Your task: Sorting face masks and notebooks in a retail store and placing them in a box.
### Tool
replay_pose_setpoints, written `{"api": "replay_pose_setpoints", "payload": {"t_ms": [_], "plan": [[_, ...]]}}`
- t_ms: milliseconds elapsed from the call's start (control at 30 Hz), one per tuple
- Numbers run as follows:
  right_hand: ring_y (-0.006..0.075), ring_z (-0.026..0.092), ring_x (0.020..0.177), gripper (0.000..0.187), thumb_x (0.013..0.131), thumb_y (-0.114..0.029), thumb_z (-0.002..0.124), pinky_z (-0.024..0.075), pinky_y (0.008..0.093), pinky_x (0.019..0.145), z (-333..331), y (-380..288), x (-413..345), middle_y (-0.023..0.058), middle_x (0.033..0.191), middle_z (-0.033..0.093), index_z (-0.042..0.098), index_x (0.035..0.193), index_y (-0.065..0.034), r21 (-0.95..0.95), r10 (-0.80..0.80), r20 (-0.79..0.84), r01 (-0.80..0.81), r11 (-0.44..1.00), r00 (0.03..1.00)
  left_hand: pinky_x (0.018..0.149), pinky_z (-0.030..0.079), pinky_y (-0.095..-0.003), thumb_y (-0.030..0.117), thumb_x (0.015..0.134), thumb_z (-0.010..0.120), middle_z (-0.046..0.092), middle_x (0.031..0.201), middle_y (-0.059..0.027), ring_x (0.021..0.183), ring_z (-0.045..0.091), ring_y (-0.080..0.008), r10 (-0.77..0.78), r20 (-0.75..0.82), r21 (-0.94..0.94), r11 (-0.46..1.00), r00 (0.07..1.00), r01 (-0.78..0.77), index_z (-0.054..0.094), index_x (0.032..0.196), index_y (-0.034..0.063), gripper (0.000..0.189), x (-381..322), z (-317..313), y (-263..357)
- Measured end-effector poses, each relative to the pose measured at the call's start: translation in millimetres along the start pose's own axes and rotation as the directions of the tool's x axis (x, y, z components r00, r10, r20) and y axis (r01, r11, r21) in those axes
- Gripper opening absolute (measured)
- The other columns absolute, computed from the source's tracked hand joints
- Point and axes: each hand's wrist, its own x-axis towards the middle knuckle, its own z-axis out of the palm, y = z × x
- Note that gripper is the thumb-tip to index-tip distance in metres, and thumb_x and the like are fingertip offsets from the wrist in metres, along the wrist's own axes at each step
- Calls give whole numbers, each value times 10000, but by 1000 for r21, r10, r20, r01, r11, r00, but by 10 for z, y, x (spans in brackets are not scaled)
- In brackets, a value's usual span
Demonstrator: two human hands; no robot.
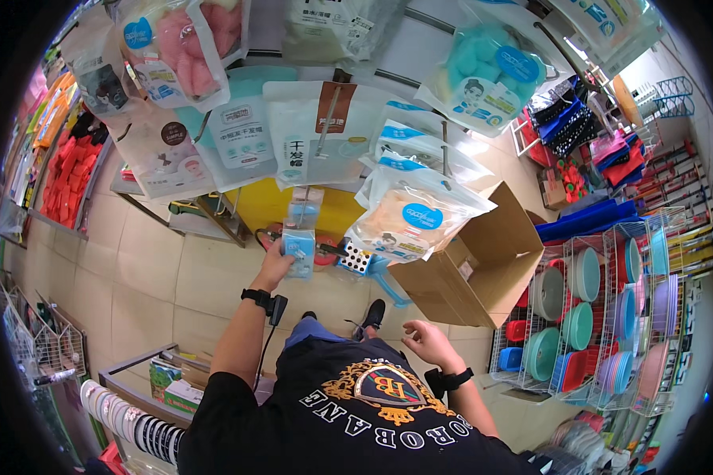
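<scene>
My left hand grips the left edge of a small blue package in clear wrapping, which hangs low on the display at the end of a hook. Similar small packs hang just behind it. My right hand is at my right side, fingers apart and curled a little, with nothing in it. Above the blue package hang white dry-hair cap bags. To their right is a clear bag with a peach bath puff; a bag of turquoise puffs hangs higher up.
A large open cardboard box stands right of the display. Wire racks with plastic basins are at the right. Behind me on the left is a metal-framed table with boxes. A blue plastic stool is under the display.
</scene>
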Motion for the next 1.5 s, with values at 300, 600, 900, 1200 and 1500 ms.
{"api": "replay_pose_setpoints", "payload": {"t_ms": [300,600,900,1200,1500], "plan": [[231,625,744,317,758,-179,670,501,331,677,-16,70,-3,141,900,622,597,1019,-13,-13,5,12,-5,1000,1000,813,451,-298,-50,719,505,598,992,-93,908,580,-185,44,-72,79,996,996,-38,517,1123,2,408,397,24,9],[264,621,781,292,772,-201,660,503,355,701,-145,377,-107,146,893,634,598,992,-19,-28,-36,-79,34,999,996,816,462,-301,22,756,569,597,1047,-92,953,572,-185,86,-141,60,995,986,-79,526,1164,25,410,756,-157,-284],[133,604,713,236,755,-137,626,492,284,667,-1176,1378,18,74,794,639,601,957,-18,332,158,-534,34,943,830,741,464,-332,42,768,537,601,950,-105,815,562,-199,-95,-273,537,811,957,234,492,1179,1,415,303,-435,-993],[329,632,884,363,730,-222,587,487,364,777,-2162,3172,1722,220,971,636,604,968,52,615,712,-452,-391,685,537,463,425,-262,116,777,583,622,883,-116,648,613,-172,-648,-271,644,427,712,634,485,1211,21,454,-1334,-310,-1102],[343,503,1153,475,776,-346,508,398,382,967,-792,4575,2557,232,1217,528,619,1073,7,420,874,-155,-770,480,460,785,484,-316,232,820,605,651,962,-154,853,627,-218,-535,-408,596,457,740,660,606,1067,-11,347,-2145,603,-624]]}}
